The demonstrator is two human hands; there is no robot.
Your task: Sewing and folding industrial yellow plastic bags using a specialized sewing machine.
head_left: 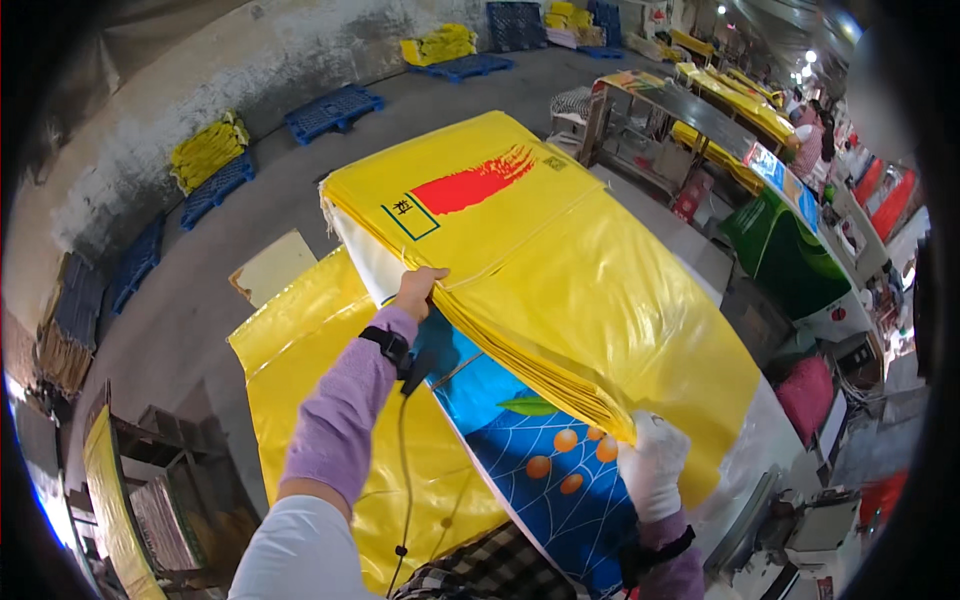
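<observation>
A thick stack of yellow plastic sacks (600, 280) with a red brush-stroke print lies across the table in front of me. My left hand (420, 290), bare, is closed over the stack's near edge at its left part. At the near right corner, my right hand (652, 465) in a white glove pinches the same layered edge, its fingertips partly hidden. Beneath that edge, a blue sheet (545, 475) printed with orange fruits and a green leaf shows. More yellow sacks (350, 400) spread out to the left, under my left forearm.
Blue pallets (335, 108) stand along the left wall, some with yellow bundles (208, 152). A metal-topped table (690, 105) is at the far right, with a person (810, 140) beyond. A wooden rack (160, 480) stands at lower left. A pink bag (805, 402) sits to the right.
</observation>
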